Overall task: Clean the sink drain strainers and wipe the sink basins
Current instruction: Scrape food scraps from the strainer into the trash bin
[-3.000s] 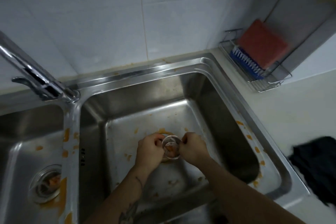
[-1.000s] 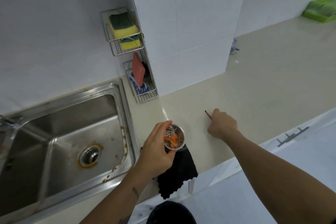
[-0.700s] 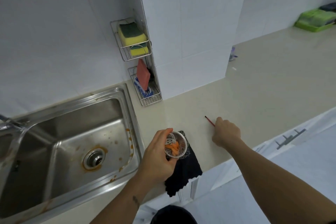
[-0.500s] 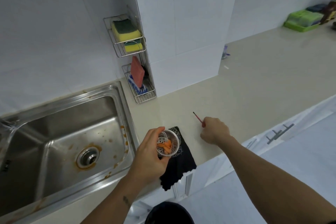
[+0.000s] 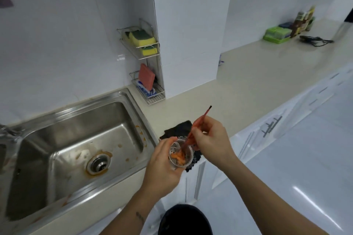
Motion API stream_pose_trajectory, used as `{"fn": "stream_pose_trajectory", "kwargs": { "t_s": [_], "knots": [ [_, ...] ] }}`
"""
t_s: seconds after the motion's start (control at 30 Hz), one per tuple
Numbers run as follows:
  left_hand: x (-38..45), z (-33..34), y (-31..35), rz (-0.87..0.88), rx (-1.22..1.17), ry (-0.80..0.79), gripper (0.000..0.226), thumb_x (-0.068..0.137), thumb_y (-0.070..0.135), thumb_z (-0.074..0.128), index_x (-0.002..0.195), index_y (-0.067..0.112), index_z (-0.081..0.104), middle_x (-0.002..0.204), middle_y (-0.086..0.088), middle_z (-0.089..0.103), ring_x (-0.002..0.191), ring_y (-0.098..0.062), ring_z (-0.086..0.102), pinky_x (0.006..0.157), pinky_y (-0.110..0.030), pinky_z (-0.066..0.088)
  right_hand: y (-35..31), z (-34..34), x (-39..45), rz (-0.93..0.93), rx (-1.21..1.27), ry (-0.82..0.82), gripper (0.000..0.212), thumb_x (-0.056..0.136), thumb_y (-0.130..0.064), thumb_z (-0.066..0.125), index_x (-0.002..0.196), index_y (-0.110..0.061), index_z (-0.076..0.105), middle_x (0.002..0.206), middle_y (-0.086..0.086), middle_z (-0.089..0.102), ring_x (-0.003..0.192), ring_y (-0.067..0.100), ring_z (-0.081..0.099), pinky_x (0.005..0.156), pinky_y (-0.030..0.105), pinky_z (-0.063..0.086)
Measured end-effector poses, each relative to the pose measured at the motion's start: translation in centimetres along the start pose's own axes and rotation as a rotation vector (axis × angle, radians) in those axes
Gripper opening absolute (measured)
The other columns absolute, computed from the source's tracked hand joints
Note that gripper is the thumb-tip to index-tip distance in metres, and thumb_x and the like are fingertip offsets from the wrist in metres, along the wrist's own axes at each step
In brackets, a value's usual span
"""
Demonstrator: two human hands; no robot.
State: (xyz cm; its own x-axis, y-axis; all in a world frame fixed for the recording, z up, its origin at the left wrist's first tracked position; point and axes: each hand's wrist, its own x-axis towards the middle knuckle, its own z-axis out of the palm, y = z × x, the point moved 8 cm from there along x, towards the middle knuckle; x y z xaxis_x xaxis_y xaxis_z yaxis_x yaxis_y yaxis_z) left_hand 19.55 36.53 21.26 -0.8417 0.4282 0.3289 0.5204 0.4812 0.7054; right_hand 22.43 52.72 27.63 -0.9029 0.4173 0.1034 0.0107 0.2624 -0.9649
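My left hand (image 5: 162, 170) holds a small round metal drain strainer (image 5: 180, 155) with orange food scraps in it, over the counter edge right of the sink. My right hand (image 5: 210, 139) grips a thin red stick (image 5: 200, 120) whose lower end pokes into the strainer. The stainless sink basin (image 5: 63, 139) lies at left, stained orange, its drain opening (image 5: 98, 164) without a strainer. A black cloth (image 5: 179, 128) lies on the counter under my hands.
A wire rack (image 5: 149, 74) on the wall holds yellow-green sponges (image 5: 142, 39) above and a red pad with a blue brush below. The beige counter (image 5: 257, 82) runs right to a green tray (image 5: 277, 34) and bottles. A dark bin (image 5: 185, 219) stands below.
My right hand picked the red stick up from the counter and brought it left into the strainer. Earlier, both hands lifted the strainer out of the basin's drain.
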Motion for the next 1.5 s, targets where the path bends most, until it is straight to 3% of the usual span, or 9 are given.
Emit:
{"fn": "stream_pose_trajectory", "kwargs": {
  "t_s": [0.13,0.43,0.7,0.83,1.03,1.2,1.27,1.4,1.5],
  "knots": [
    [-3.8,-1.5,-1.0,0.001,0.021,-0.055,0.075,0.071,0.027,0.083,0.134,0.036,0.044,0.126,0.024,0.045,0.120,-0.005,0.048,0.100,-0.025,0.047,2.4,3.3,-5.0,0.029,-0.142,-0.009,0.015,0.091,-0.008,0.053,0.081,-0.016,0.060,0.072,0.006,0.069,0.067,0.024,0.068,0.063,0.049,0.059],
    [-10.6,-0.7,-3.9,0.009,0.105,-0.218,0.072,0.069,0.029,0.083,0.131,0.036,0.047,0.125,0.026,0.048,0.111,-0.005,0.043,0.095,-0.024,0.044,8.5,6.2,-12.2,0.280,-0.017,0.068,0.010,0.087,-0.006,0.054,0.082,-0.012,0.061,0.077,0.007,0.071,0.073,0.020,0.072,0.071,0.041,0.062],
    [-15.6,10.8,-11.9,-0.087,0.157,-0.437,0.067,0.072,0.030,0.078,0.133,0.027,0.050,0.128,0.014,0.053,0.116,-0.010,0.044,0.097,-0.022,0.041,24.5,5.4,-15.4,0.530,-0.065,0.196,0.016,0.085,-0.018,0.051,0.072,-0.023,0.060,0.065,-0.004,0.070,0.060,0.010,0.069,0.058,0.029,0.059],
    [-17.4,17.8,-17.8,-0.131,0.163,-0.512,0.066,0.072,0.028,0.079,0.132,0.030,0.050,0.127,0.016,0.057,0.113,-0.004,0.038,0.095,-0.022,0.041,34.5,7.2,-16.7,0.599,-0.111,0.127,0.017,0.083,-0.015,0.054,0.071,-0.023,0.062,0.062,-0.010,0.068,0.056,0.004,0.064,0.050,0.012,0.046],
    [-19.4,25.1,-24.9,-0.092,0.255,-0.612,0.076,0.072,0.026,0.082,0.140,0.027,0.047,0.129,0.012,0.058,0.118,-0.009,0.038,0.095,-0.021,0.038,45.4,8.1,-17.7,0.712,-0.090,0.195,0.015,0.080,-0.014,0.052,0.071,-0.018,0.064,0.063,0.004,0.071,0.059,0.019,0.069,0.061,0.039,0.061],
    [-20.2,28.7,-28.8,-0.025,0.339,-0.693,0.074,0.073,0.027,0.080,0.140,0.026,0.048,0.132,0.013,0.057,0.119,-0.013,0.041,0.094,-0.027,0.048,50.3,11.2,-17.5,0.704,-0.096,0.134,0.017,0.079,-0.015,0.055,0.070,-0.026,0.063,0.060,-0.005,0.069,0.055,0.007,0.064,0.051,0.017,0.049],
    [-20.5,29.7,-30.2,-0.033,0.379,-0.722,0.078,0.070,0.024,0.080,0.141,0.025,0.047,0.133,0.012,0.056,0.119,-0.014,0.039,0.092,-0.033,0.051,52.3,11.4,-18.0,0.752,-0.135,0.165,0.017,0.081,-0.014,0.054,0.072,-0.026,0.062,0.061,-0.007,0.068,0.055,0.005,0.062,0.052,0.017,0.044],
    [-21.4,31.3,-32.1,-0.036,0.417,-0.771,0.079,0.069,0.023,0.080,0.142,0.024,0.047,0.134,0.013,0.056,0.119,-0.015,0.039,0.091,-0.034,0.051,55.4,11.5,-19.3,0.822,0.003,0.296,0.017,0.081,-0.013,0.053,0.073,-0.024,0.063,0.064,-0.002,0.072,0.059,0.010,0.068,0.059,0.027,0.056],
    [-21.7,31.6,-32.9,-0.038,0.427,-0.785,0.081,0.069,0.025,0.081,0.142,0.025,0.046,0.133,0.014,0.055,0.118,-0.014,0.039,0.090,-0.035,0.052,56.0,13.3,-19.5,0.791,0.026,0.189,0.019,0.083,-0.010,0.057,0.072,-0.023,0.065,0.064,-0.004,0.071,0.059,0.008,0.068,0.059,0.024,0.058]
  ]
}}
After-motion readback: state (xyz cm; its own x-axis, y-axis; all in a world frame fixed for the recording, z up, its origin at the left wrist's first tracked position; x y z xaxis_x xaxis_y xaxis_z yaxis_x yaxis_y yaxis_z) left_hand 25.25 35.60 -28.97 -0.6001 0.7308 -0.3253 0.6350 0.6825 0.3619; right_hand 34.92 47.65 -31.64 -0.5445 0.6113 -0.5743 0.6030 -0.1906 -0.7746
